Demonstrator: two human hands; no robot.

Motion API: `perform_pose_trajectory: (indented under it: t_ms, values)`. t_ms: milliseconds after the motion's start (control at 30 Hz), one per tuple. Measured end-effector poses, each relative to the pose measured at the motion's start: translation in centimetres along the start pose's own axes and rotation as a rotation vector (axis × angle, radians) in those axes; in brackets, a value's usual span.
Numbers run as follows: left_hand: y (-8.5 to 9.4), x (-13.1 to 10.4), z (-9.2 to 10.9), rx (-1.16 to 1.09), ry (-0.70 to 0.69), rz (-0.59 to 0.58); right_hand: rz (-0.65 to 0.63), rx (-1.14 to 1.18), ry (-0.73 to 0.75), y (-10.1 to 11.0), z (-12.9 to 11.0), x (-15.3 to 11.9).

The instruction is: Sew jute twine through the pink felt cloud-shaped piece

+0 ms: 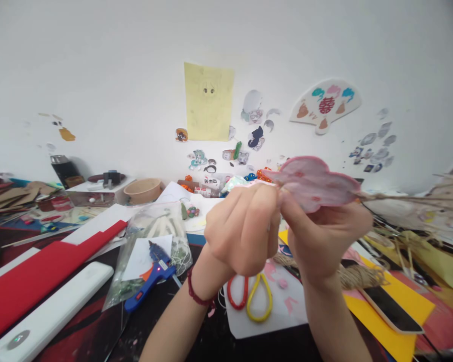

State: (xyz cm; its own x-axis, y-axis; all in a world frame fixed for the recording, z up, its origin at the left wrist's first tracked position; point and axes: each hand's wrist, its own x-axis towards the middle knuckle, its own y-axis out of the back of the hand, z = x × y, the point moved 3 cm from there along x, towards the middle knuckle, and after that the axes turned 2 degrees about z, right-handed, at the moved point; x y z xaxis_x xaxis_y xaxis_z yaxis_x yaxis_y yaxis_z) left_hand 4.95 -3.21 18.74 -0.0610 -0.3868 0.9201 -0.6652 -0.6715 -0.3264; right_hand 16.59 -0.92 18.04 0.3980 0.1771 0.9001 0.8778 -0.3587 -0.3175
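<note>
A pink flower-shaped piece (313, 181) with a darker pink edge and small red marks is held up in front of me. My right hand (320, 231) pinches it from below between thumb and fingers. Brown twine (392, 197) stretches from its right side toward the right edge of the view. Closed in a fist, my left hand (245, 226) meets the right thumb at the left end of the pink piece. Its fingertips are hidden, so what it grips there cannot be made out. Below the hands, scissors with red and yellow handle loops (259, 319) lie on a white sheet (268, 329).
A blue hot glue gun (147, 289) rests by a clear plastic bag (117, 286). At left lie a long white device (56, 311) and red sheet material (41, 271). To the right are a twine bundle (362, 277), a phone (392, 309) and yellow paper (400, 347).
</note>
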Motion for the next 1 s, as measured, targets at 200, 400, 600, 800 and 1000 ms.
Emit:
perform_pose_trajectory:
  t_ms: [200, 400, 600, 800, 1000]
  values:
    - [0.05, 0.03, -0.04, 0.000, -0.035, -0.002, 0.008, -0.001, -0.006, -0.04, -0.51, 0.07]
    - [0.21, 0.18, 0.02, -0.008, -0.048, -0.010, 0.005, -0.018, -0.003, -0.02, -0.60, 0.07]
    - [0.08, 0.10, 0.00, -0.013, -0.034, -0.019, -0.011, -0.029, 0.024, -0.06, -0.91, 0.06]
    - [-0.14, 0.02, 0.12, -0.003, -0.049, 0.036, 0.014, -0.124, 0.054, 0.16, -0.80, -0.13]
    - [-0.23, -0.03, 0.21, 0.050, -0.096, 0.005, 0.041, -0.224, 0.111, 0.40, -0.62, -0.29]
